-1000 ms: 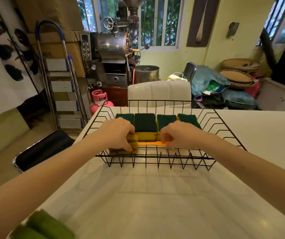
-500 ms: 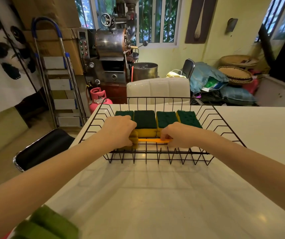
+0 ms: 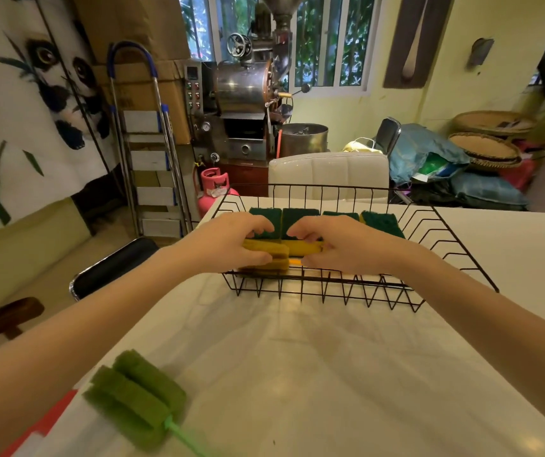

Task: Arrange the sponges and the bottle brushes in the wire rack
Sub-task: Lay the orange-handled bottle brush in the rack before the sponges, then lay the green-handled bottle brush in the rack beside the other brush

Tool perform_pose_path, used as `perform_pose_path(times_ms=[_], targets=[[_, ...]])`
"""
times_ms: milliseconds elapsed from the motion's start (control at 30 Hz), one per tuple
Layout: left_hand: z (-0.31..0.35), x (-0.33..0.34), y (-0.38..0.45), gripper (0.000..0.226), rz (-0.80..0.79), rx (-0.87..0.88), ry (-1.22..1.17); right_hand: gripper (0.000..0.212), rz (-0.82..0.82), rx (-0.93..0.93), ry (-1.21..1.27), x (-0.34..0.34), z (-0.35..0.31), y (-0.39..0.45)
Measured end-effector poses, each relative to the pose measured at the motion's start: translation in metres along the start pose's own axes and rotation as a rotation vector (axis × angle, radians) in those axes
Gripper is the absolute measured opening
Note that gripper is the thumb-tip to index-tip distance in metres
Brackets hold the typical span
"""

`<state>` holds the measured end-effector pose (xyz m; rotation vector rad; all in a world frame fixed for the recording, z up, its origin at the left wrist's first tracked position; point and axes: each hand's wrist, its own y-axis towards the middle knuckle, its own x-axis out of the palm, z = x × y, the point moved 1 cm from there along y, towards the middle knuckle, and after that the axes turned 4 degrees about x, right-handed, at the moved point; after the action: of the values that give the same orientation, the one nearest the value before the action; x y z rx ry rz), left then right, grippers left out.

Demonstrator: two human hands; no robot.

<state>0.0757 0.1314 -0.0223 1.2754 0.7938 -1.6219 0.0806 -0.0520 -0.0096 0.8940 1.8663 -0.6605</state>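
Observation:
A black wire rack (image 3: pixel 330 290) stands on the white table (image 3: pixel 314 374). Several green-topped yellow sponges (image 3: pixel 301 219) stand in a row along its back. Both my hands are inside the rack at its front. My left hand (image 3: pixel 228 245) grips the yellow foam head of a bottle brush (image 3: pixel 266 255). A short piece of its orange handle (image 3: pixel 294 261) shows between my hands, and my right hand (image 3: pixel 347 245) closes over the rest of it. A green foam bottle brush (image 3: pixel 136 394) with a light green handle lies on the table near my left forearm.
A white chair back (image 3: pixel 327 173) rises just behind the rack. A black stool (image 3: pixel 112 268) and a pink gas cylinder (image 3: pixel 213 189) stand off the table's left edge, with a step ladder (image 3: pixel 145 143) behind. Something red (image 3: pixel 43 420) lies at the table's near-left corner.
My hands have come closer together over the yellow brush, so less of the orange handle shows. My view has lifted, bringing the green brush further into sight.

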Motion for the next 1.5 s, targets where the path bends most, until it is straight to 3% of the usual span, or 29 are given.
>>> perform_pose_path(times_ms=[367,633,733,900,1100,1233,1500], targets=[[0.003,-0.008,-0.092,0.06,0.147,-0.02,-0.133,0.071,0.105,-0.213,0.077,0.043,-0.055,-0.024],[-0.011,0.013,-0.154,0.066,0.237,-0.093,-0.239,0.074,-0.064,-0.352,0.077,0.092,-0.078,-0.049],[-0.016,0.021,-0.172,0.07,0.201,-0.13,-0.308,0.078,-0.163,-0.39,0.04,0.108,-0.083,-0.057],[-0.023,0.036,-0.197,0.084,0.012,-0.162,-0.297,0.081,-0.212,-0.442,-0.083,0.128,-0.083,-0.065],[-0.027,0.044,-0.204,0.085,-0.009,-0.164,-0.294,0.071,-0.166,-0.472,-0.098,0.134,-0.079,-0.069],[-0.031,0.045,-0.2,0.066,-0.005,-0.152,-0.259,0.057,-0.17,-0.472,-0.115,0.135,-0.077,-0.07],[-0.028,0.029,-0.177,0.055,0.107,-0.083,-0.203,0.039,-0.143,-0.328,-0.036,0.114,-0.07,-0.066]])
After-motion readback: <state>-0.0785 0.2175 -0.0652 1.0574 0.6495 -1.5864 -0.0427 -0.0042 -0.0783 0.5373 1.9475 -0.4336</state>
